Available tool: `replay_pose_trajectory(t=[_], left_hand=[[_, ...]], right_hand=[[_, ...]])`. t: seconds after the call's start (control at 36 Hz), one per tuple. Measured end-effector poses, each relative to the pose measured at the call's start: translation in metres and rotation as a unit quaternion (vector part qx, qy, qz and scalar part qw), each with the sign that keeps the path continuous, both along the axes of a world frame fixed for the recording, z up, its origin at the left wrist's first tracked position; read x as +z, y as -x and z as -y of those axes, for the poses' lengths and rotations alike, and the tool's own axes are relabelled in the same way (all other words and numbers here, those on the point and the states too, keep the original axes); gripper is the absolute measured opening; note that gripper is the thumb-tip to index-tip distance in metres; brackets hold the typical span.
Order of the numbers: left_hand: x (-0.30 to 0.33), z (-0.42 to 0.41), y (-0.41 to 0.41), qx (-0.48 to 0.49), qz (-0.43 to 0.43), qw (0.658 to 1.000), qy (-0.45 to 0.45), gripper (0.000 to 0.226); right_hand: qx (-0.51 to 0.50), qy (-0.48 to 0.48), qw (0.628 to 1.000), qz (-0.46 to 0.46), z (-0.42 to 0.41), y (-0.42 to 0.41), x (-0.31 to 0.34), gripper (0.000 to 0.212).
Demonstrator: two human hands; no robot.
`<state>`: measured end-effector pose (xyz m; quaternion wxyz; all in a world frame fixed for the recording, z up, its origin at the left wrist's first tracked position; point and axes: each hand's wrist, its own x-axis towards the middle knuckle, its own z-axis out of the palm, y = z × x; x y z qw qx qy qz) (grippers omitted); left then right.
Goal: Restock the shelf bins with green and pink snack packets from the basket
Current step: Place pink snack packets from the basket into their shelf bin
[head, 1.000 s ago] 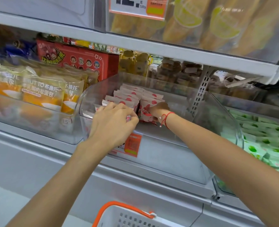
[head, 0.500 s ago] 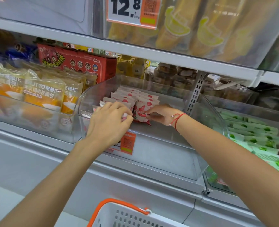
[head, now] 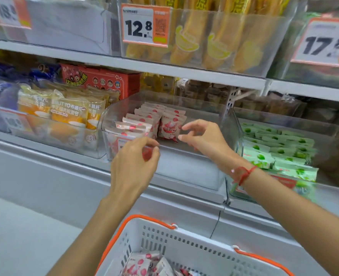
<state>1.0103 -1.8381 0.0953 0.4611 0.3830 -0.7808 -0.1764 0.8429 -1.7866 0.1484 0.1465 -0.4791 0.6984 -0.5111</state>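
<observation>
Two bare hands at a clear shelf bin, left hand and right hand both empty with fingers loosely spread, pink snack packets stacked inside at twelve o'clock, green snack packets at three o'clock, basket at six o'clock holding more pink packets.

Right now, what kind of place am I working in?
Most likely a shop's snack aisle: price tags on the shelf bins, a clear bin of pink snack packets, and a shopping basket below.

place: retail shop, snack aisle | shelving: tiered white shelves carrying clear plastic bins of packaged snacks | pricing: orange-edged price tags, 12.8 and 17.8 | carrier: white shopping basket with orange handles
</observation>
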Motion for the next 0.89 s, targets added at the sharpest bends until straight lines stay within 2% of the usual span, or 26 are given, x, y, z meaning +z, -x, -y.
replay_pose_trajectory(t=[0.11,0.19,0.25,0.31,0.42,0.56,0.61,0.67,0.75,0.83,0.89], left_hand=[[-0.031,-0.017,-0.009,-0.022,0.056,0.992,-0.109,0.008],[-0.067,-0.024,-0.018,-0.042,0.131,0.976,-0.168,0.007],[-0.088,-0.029,-0.023,-0.051,0.184,0.961,-0.2,0.008],[-0.109,-0.033,-0.028,-0.058,0.229,0.945,-0.225,0.009],[-0.15,-0.04,-0.038,-0.081,0.311,0.906,-0.275,0.015],[-0.206,-0.045,-0.053,-0.098,0.395,0.854,-0.325,0.024],[-0.226,-0.049,-0.055,-0.103,0.43,0.837,-0.322,0.032],[-0.244,-0.056,-0.057,-0.119,0.467,0.814,-0.323,0.044],[-0.27,-0.067,-0.06,-0.157,0.51,0.777,-0.332,0.058],[-0.285,-0.076,-0.061,-0.14,0.531,0.779,-0.303,0.059],[-0.286,-0.078,-0.059,-0.132,0.554,0.774,-0.277,0.058]], right_hand=[[0.046,-0.029,0.995,-0.078,-0.038,-0.018,-0.028,0.015],[0.034,-0.035,0.982,-0.181,-0.062,-0.036,-0.062,0.014],[0.029,-0.019,0.977,-0.209,-0.077,-0.048,-0.084,0.017],[0.042,-0.058,0.977,-0.199,-0.087,-0.056,-0.105,0.018],[0.106,-0.23,0.946,-0.203,-0.092,-0.06,-0.156,0.012],[0.161,-0.391,0.893,-0.156,-0.097,-0.05,-0.233,0.023],[0.17,-0.445,0.868,-0.136,-0.098,-0.044,-0.268,0.036],[0.189,-0.467,0.857,-0.111,-0.098,-0.043,-0.298,0.052],[0.199,-0.461,0.86,-0.093,-0.093,-0.045,-0.332,0.076],[0.175,-0.47,0.86,-0.091,-0.092,-0.057,-0.349,0.078],[0.135,-0.45,0.878,-0.094,-0.097,-0.064,-0.358,0.068]])
